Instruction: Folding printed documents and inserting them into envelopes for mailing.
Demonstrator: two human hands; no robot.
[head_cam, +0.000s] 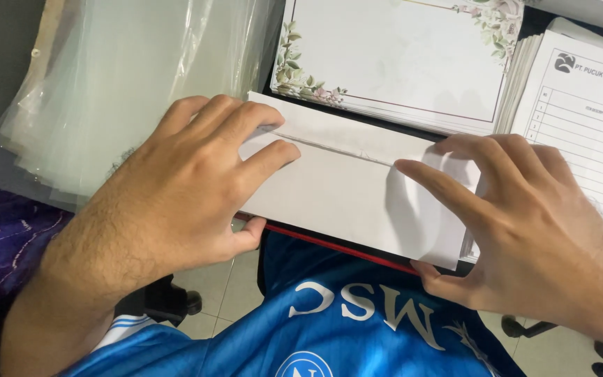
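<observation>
- Head view, near edge of desk: left hand and right hand, fingers spread flat, pressing folded white paper.
- Behind: floral-bordered sheet stack.
- Far left: clear plastic sleeves.
- Far right: printed forms.

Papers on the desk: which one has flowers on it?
The stack of sheets at the top middle: leaves and pink flowers decorate its corners. The folded paper under both hands is plain white; the forms show a printed table.

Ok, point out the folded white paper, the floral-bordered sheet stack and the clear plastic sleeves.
folded white paper [343, 192], head view, on its bare lower flap.
floral-bordered sheet stack [392, 56], head view, on the blank middle of the top sheet.
clear plastic sleeves [106, 77], head view, on the pile's middle.
</observation>
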